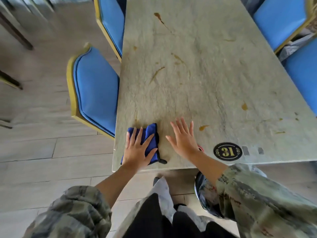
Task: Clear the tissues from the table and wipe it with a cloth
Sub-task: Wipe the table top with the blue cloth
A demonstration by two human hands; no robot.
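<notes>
A folded blue cloth (151, 133) lies on the near left corner of the pale stone table (197, 83). My left hand (139, 150) presses flat on the cloth, fingers spread. My right hand (184, 140) rests flat on the bare tabletop just right of the cloth, fingers apart, holding nothing. Brown sauce smears (157, 73) and drops (244, 106) mark the tabletop. No tissues show on the table.
A black oval number plate (227, 151) reading 31 sits at the near edge. Blue chairs with gold frames stand at the left (96, 86) and right (281, 19). A lined waste bin (205, 194) stands below the table edge under my right arm.
</notes>
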